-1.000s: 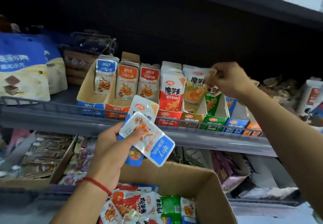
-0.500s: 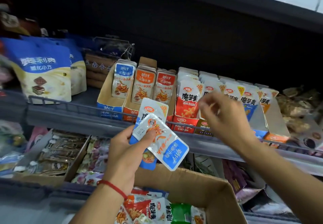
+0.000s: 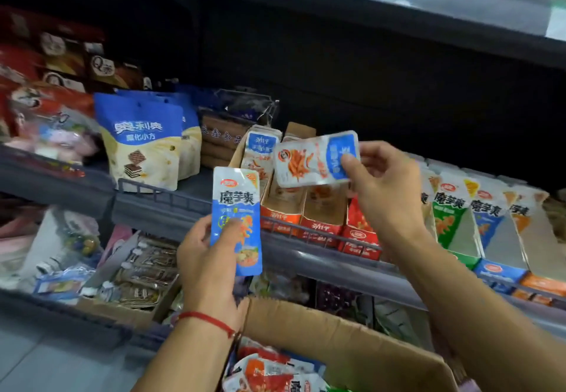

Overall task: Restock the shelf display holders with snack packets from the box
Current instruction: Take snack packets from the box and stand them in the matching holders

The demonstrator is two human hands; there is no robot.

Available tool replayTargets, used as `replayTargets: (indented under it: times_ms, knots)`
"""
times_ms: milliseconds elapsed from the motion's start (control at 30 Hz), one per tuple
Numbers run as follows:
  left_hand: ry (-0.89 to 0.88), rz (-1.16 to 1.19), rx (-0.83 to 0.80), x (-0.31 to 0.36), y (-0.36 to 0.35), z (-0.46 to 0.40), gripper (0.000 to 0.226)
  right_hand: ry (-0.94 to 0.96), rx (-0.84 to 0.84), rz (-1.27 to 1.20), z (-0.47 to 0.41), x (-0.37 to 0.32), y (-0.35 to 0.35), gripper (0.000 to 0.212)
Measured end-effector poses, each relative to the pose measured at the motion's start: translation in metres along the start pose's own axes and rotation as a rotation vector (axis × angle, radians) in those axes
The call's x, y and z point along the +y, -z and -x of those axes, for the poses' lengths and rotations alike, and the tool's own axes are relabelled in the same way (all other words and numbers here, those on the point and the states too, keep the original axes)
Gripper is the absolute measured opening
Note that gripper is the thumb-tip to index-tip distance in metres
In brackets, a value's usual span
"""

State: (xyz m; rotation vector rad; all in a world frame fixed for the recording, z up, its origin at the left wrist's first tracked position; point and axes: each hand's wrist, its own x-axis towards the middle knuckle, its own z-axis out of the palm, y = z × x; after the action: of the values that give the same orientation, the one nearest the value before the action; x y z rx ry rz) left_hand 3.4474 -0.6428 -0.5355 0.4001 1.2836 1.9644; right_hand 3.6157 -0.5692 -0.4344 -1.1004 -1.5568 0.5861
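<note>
Left hand (image 3: 211, 257) gripping upright blue packet (image 3: 236, 220). Right hand (image 3: 384, 189) pinching sideways blue-white packet (image 3: 315, 159) above display holders (image 3: 321, 223); box (image 3: 352, 339) below.

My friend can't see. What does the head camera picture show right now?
A person stands at a shop shelf holding a snack packet in each hand: the left hand grips an upright blue packet, the right hand pinches a white-and-blue packet turned sideways. Behind them are cardboard display holders of packets; below, an open box holds more.
</note>
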Motion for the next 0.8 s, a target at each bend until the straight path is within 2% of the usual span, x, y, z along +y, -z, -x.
replayTargets:
  times_ms: [100,233,367,433,800]
  knots:
    - [-0.010,0.020,0.078,0.009,0.014,-0.014,0.016,0.192,0.000,0.212,-0.042,-0.013,-0.033,0.010]
    - [-0.023,0.048,0.057,0.019,0.028,-0.023,0.022,0.325,-0.098,0.420,-0.082,-0.014,-0.078,0.012]
    - [-0.064,0.059,0.057,0.029,0.039,-0.032,0.029,0.249,-0.143,0.496,-0.105,-0.012,-0.115,0.024]
    - [-0.056,0.070,0.065,0.034,0.045,-0.037,0.032,0.276,-0.172,0.511,-0.112,-0.012,-0.126,0.027]
    - [-0.019,0.121,0.032,0.039,0.052,-0.041,0.036,0.316,-0.212,0.529,-0.129,-0.008,-0.141,0.029]
